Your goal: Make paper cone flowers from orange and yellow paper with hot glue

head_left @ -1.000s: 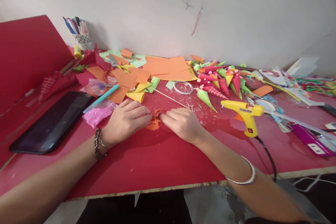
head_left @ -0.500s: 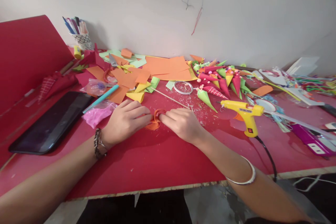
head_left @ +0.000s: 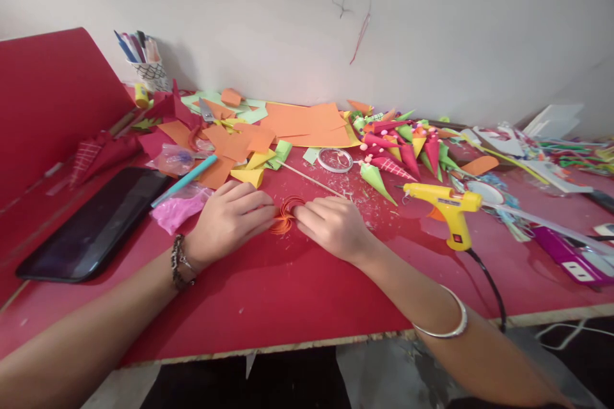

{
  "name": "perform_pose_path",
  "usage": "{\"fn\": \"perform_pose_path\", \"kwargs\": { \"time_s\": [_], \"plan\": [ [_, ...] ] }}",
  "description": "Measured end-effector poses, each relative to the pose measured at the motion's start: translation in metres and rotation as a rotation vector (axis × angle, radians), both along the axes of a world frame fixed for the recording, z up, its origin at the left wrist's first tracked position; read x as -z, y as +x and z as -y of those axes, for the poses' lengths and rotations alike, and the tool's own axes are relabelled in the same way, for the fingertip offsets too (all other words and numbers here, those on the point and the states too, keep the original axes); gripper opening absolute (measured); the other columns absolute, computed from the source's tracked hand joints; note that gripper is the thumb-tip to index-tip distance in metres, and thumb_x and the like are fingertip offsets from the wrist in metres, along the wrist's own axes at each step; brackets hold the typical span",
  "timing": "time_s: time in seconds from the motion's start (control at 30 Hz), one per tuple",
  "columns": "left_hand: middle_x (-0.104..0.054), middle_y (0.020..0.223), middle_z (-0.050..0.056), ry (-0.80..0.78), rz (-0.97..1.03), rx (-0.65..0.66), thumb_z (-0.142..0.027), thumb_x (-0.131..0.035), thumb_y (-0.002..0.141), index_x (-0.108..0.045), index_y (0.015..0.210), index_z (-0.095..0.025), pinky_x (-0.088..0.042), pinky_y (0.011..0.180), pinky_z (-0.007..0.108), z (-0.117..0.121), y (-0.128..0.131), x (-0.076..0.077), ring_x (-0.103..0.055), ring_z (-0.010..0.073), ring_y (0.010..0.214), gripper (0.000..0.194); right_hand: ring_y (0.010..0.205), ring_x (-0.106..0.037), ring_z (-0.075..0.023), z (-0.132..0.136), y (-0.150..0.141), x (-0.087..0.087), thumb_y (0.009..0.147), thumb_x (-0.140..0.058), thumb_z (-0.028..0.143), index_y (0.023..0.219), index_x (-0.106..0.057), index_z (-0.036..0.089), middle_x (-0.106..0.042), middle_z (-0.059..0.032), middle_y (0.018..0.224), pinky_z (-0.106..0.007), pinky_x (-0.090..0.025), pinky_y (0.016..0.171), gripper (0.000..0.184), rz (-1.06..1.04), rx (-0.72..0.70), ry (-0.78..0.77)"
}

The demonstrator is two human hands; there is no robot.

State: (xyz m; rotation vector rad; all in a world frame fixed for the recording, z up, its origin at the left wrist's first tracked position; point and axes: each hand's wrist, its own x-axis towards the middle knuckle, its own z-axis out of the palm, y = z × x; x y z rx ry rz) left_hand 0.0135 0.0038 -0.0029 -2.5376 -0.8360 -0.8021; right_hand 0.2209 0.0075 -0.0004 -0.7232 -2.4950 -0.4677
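Between my two hands, low over the red table (head_left: 288, 307), is a curled orange paper piece (head_left: 284, 220) made of thin looped strips. My left hand (head_left: 236, 216) is closed, its fingertips pinching the piece's left side. On the other side my right hand (head_left: 330, 223) is also closed, fingers curled against the loops. The thumbs and exact fingertip contact are hidden behind the knuckles. Just beyond the hands lies a thin wooden stick (head_left: 311, 179), and a white tape ring (head_left: 334, 160) rests behind it.
A yellow glue gun (head_left: 448, 208) with a black cord lies at right. To the left are a black tablet (head_left: 96, 223), a pink bag (head_left: 180, 209) and a turquoise stick (head_left: 185, 180). Behind are orange sheets (head_left: 307, 124), paper cones (head_left: 407, 147) and a pen cup (head_left: 151, 75).
The orange strips between my hands have spread slightly and their loops look looser. Both hands have barely moved, and everything else stays in place.
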Motion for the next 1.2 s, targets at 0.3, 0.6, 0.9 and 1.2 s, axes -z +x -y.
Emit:
{"fn": "perform_pose_path", "kwargs": {
  "time_s": [0.3,0.6,0.9,1.2],
  "plan": [
    [-0.062,0.077,0.001,-0.013,-0.027,-0.023,-0.024,-0.048,0.081,-0.057,0.076,-0.020,-0.037,0.057,0.026,-0.0002,0.0007,0.0003,-0.051,0.0130,0.067,0.011,0.054,-0.045,-0.0093,-0.0002,0.0012,0.0003,0.084,-0.040,0.019,0.078,-0.059,0.016,-0.053,0.0019,0.056,-0.024,-0.027,0.052,0.020,-0.012,0.057,-0.038],
    [-0.061,0.075,0.000,-0.016,-0.062,0.010,-0.022,-0.046,0.082,-0.056,0.075,-0.020,-0.038,0.059,0.026,0.0001,0.0027,-0.0010,-0.050,0.0122,0.064,0.013,0.053,-0.045,-0.0092,0.0000,-0.0003,0.0001,0.083,-0.041,0.019,0.074,-0.058,0.017,-0.054,0.0021,0.056,-0.024,-0.026,0.052,0.020,-0.014,0.069,-0.029],
    [-0.061,0.080,0.003,-0.161,0.087,-0.068,-0.029,-0.051,0.079,-0.057,0.085,-0.020,-0.040,0.062,0.027,-0.0024,0.0001,0.0017,-0.052,0.0142,0.072,0.013,0.053,-0.043,-0.0092,-0.0019,0.0013,0.0030,0.083,-0.038,0.019,0.067,-0.055,0.016,-0.052,0.0014,0.054,-0.024,-0.024,0.052,0.024,-0.030,0.113,-0.038],
    [-0.056,0.092,0.006,-0.215,0.155,-0.078,-0.039,-0.057,0.073,-0.050,0.100,-0.018,-0.044,0.073,0.032,-0.0027,0.0014,0.0016,-0.052,0.0186,0.087,0.036,0.052,-0.044,-0.0088,-0.0021,0.0005,0.0037,0.085,-0.038,0.022,0.063,-0.053,0.017,-0.052,0.0023,0.052,-0.024,-0.024,0.051,0.027,-0.039,0.107,-0.016]
  ]
}}
